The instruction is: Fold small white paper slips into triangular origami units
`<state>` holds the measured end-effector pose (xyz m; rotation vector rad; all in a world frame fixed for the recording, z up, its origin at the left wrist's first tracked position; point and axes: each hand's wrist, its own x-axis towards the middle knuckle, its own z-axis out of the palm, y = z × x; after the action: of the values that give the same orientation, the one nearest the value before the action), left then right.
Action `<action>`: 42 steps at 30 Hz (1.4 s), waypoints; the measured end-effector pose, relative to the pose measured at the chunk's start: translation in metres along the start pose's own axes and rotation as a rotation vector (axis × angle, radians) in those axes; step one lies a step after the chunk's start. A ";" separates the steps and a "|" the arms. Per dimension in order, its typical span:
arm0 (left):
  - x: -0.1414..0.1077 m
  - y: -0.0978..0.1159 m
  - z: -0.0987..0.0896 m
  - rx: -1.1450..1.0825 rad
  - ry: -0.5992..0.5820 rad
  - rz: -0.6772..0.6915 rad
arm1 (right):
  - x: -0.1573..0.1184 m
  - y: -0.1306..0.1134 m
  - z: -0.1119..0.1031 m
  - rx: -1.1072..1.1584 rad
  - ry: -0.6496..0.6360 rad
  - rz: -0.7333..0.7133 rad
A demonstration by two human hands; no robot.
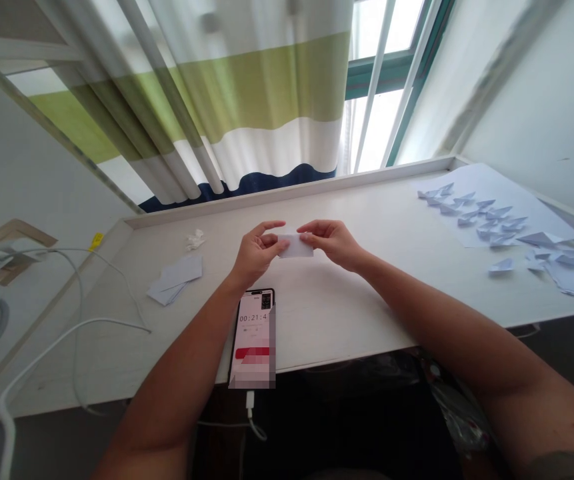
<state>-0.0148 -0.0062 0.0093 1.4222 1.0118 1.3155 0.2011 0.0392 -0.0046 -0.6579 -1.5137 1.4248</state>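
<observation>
Pinching the paper (297, 248) near both ends, the left hand (257, 251) and right hand (339, 244) are working between the desk (341, 313) edges; probably light and crease-prone, it's favouring edge grips.

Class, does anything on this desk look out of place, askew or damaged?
Yes: a crumpled white clump, probably paper, lies behind the loose sheets on the left, unlike the neatly folded pieces on the right. Those sheets sit askew.

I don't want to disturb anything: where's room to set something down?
The white tabletop is bare between the right hand and the white folded paper boats, and from the left hand back to the raised white rim. It's crowded among those boats; white paper slips and crumpled white scraps occupy the left.
</observation>
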 end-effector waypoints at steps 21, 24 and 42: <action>-0.001 -0.001 -0.002 0.147 -0.086 -0.047 | -0.001 0.000 -0.001 -0.084 -0.040 -0.002; -0.002 0.000 -0.001 0.165 -0.143 -0.068 | -0.003 -0.004 0.000 -0.097 -0.088 0.013; -0.001 0.009 -0.009 0.238 -0.146 -0.067 | 0.005 0.002 0.000 -0.028 0.221 -0.022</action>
<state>-0.0237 -0.0081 0.0180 1.6219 1.1353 1.0525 0.1986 0.0435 -0.0050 -0.7865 -1.3654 1.2710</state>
